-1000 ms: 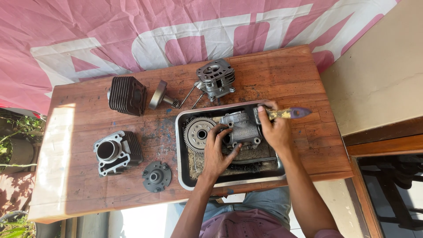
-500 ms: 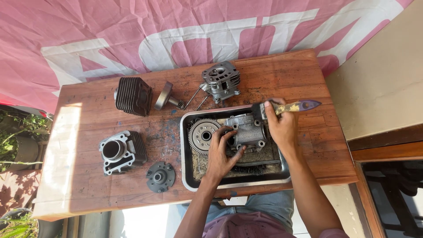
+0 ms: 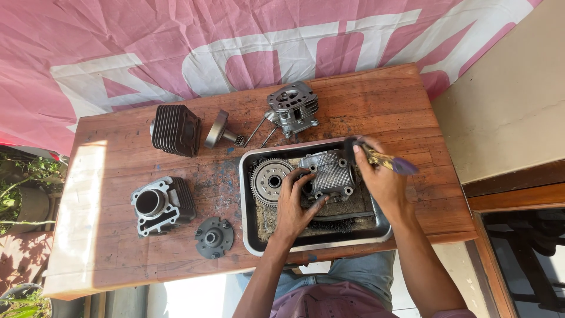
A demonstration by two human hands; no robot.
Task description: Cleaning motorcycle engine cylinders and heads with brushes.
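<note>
Fingers of left hand (image 3: 296,203) spread over the near side of the grey engine casting (image 3: 327,175) – thumb and index pressed on its edge, bracing it rather than wrapping round. Casting sits inside the steel tray (image 3: 247,227), toward the far-right part, tilted up a bit on the grime. Right hand (image 3: 381,179) clenched on a paintbrush (image 3: 385,160); yellow handle w/ purple tip sticks out right past the knuckles, dark bristle end pointing at the tray's far-right corner, just beside the casting's top edge.

Round toothed gear (image 3: 269,181) lies in the tray's left part, touching or v. near the casting – can't tell which. Dark bristly thing under the left palm, along the tray floor; unclear what it is.

Step in hand, as judged: brush-cleaning the casting while the left steadies it. Next stroke seems to need the bristles brought down onto the fins and the left grip firm enough that the part doesn't rock in the tray.

Outside tray, on wooden table (image 3: 376,100): second cylinder head w/ studs (image 3: 292,108) just beyond the far rim; black finned cylinder (image 3: 175,129) and a small bell-shaped part (image 3: 219,131) far-left; grey cylinder block (image 3: 160,203) and a round dark disc (image 3: 214,237) left of the tray, well apart from both hands. Pink banner (image 3: 235,53) behind.
</note>
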